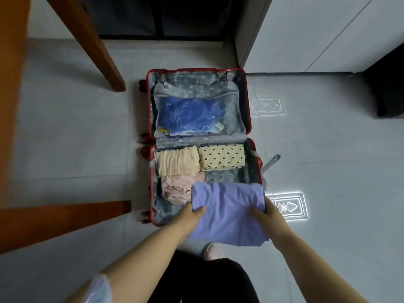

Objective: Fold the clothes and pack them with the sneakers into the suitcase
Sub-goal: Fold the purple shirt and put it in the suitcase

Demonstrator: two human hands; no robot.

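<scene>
Lilac garment going into the red suitcase

Both hands, left hand (195,212) and right hand (263,209), pinch the folded lilac garment (228,212) by its side edges over the suitcase's (248,106) near right corner; it looks light and floppy, so keep both edges supported.

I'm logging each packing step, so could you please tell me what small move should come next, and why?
Probably lower the purple garment onto the bare lining in the suitcase's near-right corner: the left hand and right hand hold it over that gap, beside the pink garment.
</scene>
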